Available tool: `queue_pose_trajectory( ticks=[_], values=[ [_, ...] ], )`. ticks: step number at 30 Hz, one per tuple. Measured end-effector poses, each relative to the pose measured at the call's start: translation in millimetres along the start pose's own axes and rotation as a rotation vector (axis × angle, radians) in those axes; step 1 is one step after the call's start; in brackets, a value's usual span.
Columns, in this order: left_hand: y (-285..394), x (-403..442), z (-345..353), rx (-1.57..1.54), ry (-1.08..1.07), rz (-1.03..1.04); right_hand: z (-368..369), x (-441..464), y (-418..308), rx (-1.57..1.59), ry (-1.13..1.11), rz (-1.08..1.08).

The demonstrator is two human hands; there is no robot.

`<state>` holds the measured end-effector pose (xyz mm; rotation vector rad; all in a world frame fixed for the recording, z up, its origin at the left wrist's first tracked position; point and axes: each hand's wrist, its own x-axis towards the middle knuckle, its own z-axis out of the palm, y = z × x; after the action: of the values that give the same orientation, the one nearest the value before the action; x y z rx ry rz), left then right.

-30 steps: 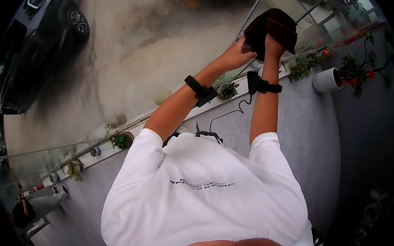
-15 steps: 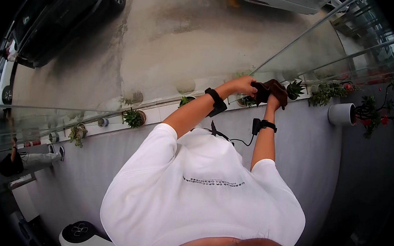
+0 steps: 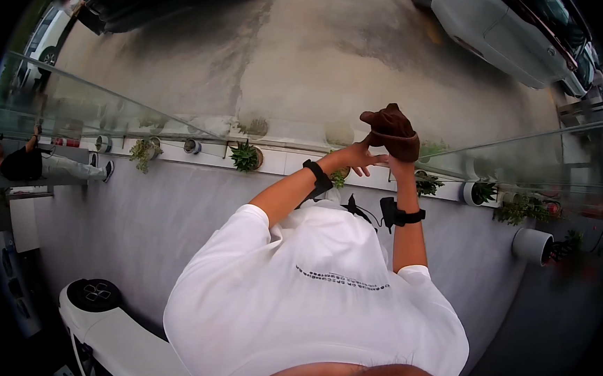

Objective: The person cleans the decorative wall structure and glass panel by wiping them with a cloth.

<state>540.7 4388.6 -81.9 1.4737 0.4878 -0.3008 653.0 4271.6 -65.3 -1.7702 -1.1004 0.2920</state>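
Note:
A bunched dark brown cloth (image 3: 391, 130) is raised above the row of plants, in front of the glass. It covers most of my right hand (image 3: 399, 164), which holds it up; the fingers on that side are hidden beneath the folds. Just left of that wrist is my left hand (image 3: 361, 158), its fingers spread and pointing right, its thumb side close to the cloth's lower edge. Whether the thumb touches the fabric I cannot tell. Black bands (image 3: 317, 179) are strapped on both wrists. Behind the hands, a potted plant (image 3: 339, 175) shows partly.
Potted plants (image 3: 246, 156) line a white ledge (image 3: 282, 161) along the glass panels (image 3: 528, 148). A white pot (image 3: 532, 246) stands at right. Cars (image 3: 497, 34) are parked beyond the glass. Another person (image 3: 23, 163) stands far left. A white machine (image 3: 124, 329) is at lower left.
The brown cloth, earlier spread between both hands near the ledge, is now raised on my right hand. My left hand has opened, and the whole view has turned.

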Motion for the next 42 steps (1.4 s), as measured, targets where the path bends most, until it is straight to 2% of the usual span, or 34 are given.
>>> queue_pose_trajectory(
  ticks=[1,2,3,4,5,7,8,10,12,14,16,18,19,20,21,22,24,25,26,27,28,30,31,32,33,34,36,38,40,42],
  values=[
    [-2,-3,-13,-0.004,0.005,0.008,14,17,-24,-0.029,-0.004,-0.147],
    [-2,-6,-29,-0.15,0.027,0.089,26,35,-49,-0.056,-0.008,-0.295],
    [-5,-11,-47,-0.298,0.05,0.168,39,52,-77,-0.091,0.052,-0.372],
    [-12,-21,-63,-0.306,0.058,0.171,52,61,-75,-0.089,0.042,-0.377],
    [-19,-32,-78,-0.346,0.126,0.126,63,69,-64,0.015,-0.003,-0.291],
    [-44,-52,-114,-0.352,0.205,0.05,93,84,-52,0.027,0.068,-0.158],
    [-58,-62,-128,-0.36,0.217,0.058,104,89,-51,0.028,0.056,-0.17],
    [-71,-92,-148,-0.273,0.362,-0.055,118,103,-73,0.13,0.006,-0.087],
    [-83,-117,-175,-0.339,0.401,-0.083,139,105,-103,0.128,-0.014,-0.056],
    [-96,-132,-208,-0.686,0.331,0.116,157,111,-136,0.037,-0.039,-0.215],
    [-70,-161,-228,-0.765,0.584,0.306,171,127,-165,0.119,-0.034,-0.24],
    [-49,-190,-254,-0.672,0.676,0.542,174,144,-215,0.165,0.034,-0.297],
    [-29,-209,-260,-0.617,0.689,0.687,164,154,-254,0.297,-0.084,-0.258],
    [-5,-231,-267,-0.56,0.7,0.831,162,160,-289,0.556,-0.083,-0.248],
    [15,-247,-276,-0.531,0.684,0.99,162,172,-303,0.695,-0.109,-0.398],
    [34,-262,-283,-0.498,0.666,1.147,159,182,-305,0.645,-0.105,-0.27],
    [66,-293,-294,-0.595,0.562,1.338,164,191,-337,0.705,-0.171,-0.337],
    [74,-301,-305,-0.678,0.501,1.395,172,194,-353,0.698,-0.172,-0.337],
    [77,-306,-319,-0.762,0.435,1.45,184,196,-368,0.764,-0.276,-0.277],
    [75,-309,-330,-0.721,0.438,1.414,196,197,-378,0.828,-0.377,-0.215],
    [75,-310,-330,-0.725,0.429,1.414,208,197,-383,0.822,-0.37,-0.215],
    [72,-307,-329,-0.791,0.869,1.234,236,196,-387,0.782,-0.454,-0.182],
    [55,-296,-334,-0.825,1.063,1.13,255,190,-385,0.832,-0.413,-0.065],
    [35,-288,-339,-0.827,1.058,1.135,274,182,-380,0.88,-0.372,0.053],
    [12,-282,-346,-0.873,1.088,0.97,286,177,-379,0.847,-0.436,0.121],
    [-14,-277,-352,-0.92,1.116,0.801,311,175,-361,0.862,-0.419,0.281],
    [-69,-262,-364,-1.0,1.157,0.771,353,166,-320,0.827,-0.436,0.417],
    [-108,-259,-371,-1.062,1.212,0.745,376,154,-289,0.756,-0.555,0.407],
    [-135,-263,-371,-1.255,1.223,0.648,391,143,-268,0.734,-0.597,0.417],
    [-160,-260,-372,-1.31,1.174,0.675,397,136,-260,0.432,-0.65,0.445]
  ],
)
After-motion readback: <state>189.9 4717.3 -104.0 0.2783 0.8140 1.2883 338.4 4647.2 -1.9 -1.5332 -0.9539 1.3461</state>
